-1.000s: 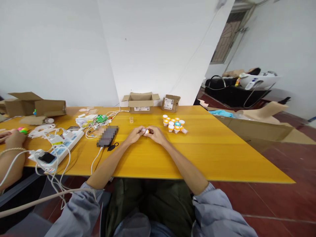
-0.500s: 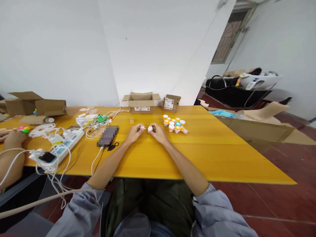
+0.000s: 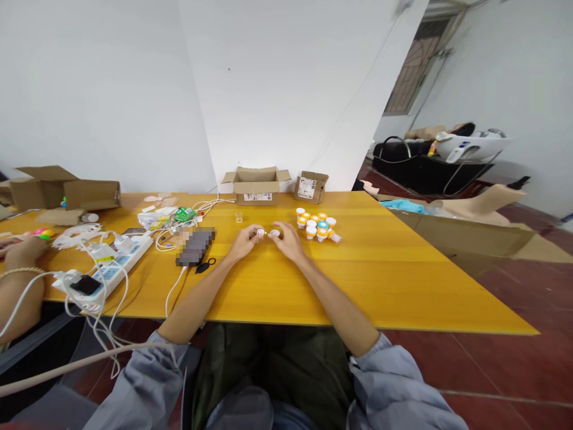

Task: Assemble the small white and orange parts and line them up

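Just left of the orange-capped round jars [image 3: 316, 226], the left hand [image 3: 244, 242] pinches a small vial [image 3: 260, 232], the right hand [image 3: 286, 240] a round white cap [image 3: 274, 233]; label print too small to read.

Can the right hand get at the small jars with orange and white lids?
Probably yes: the small jars with orange and white lids stand close beside the right hand, with only bare yellow wooden table between.

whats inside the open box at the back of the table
Of the open cardboard box only flaps and inner back wall show; its front wall hides whatever lies inside.
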Motion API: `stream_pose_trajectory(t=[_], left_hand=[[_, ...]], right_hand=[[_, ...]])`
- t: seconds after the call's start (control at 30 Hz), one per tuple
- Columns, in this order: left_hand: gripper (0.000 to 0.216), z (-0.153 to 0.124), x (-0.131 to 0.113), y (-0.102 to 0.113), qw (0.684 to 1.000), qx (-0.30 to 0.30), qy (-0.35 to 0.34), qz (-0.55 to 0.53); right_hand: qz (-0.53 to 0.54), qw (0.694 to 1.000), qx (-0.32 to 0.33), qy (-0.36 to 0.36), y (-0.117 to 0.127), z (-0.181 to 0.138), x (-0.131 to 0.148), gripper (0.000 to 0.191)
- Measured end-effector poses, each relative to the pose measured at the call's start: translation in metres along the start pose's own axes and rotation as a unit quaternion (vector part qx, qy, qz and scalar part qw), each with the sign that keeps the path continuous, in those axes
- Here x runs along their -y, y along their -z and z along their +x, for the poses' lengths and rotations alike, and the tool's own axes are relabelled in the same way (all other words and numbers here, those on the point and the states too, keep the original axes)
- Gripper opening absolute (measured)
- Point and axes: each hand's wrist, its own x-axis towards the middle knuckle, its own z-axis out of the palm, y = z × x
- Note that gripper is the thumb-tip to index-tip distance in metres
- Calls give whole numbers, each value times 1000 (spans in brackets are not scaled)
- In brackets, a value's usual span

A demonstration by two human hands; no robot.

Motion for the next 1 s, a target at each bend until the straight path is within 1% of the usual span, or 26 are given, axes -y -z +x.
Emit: stream_pose_trajectory(t=[0.1,0.23,0.37,0.5,0.67,0.8,1.0], left_hand=[[28,0,-3,0,999,1,8,-35],[37,-1,-7,-1,997,3,22,-76],[41,-2,-9,-4,995,8,40,-95],[44,-3,-12,-6,994,11,53,-92],[43,-5,-13,-6,992,19,61,-111],[44,-4,-14,-6,990,31,55,-124],[39,-5,-18,-7,990,31,42,-129]], right_hand=[[0,999,23,48,4,-1,10,14],[-1,995,71,73,7,0,17,20],[-2,993,98,66,7,1,16,29],[-13,993,103,58,6,2,12,36],[-17,994,100,47,5,1,11,39],[-10,994,107,35,6,1,13,40],[18,992,119,28,8,2,15,41]])
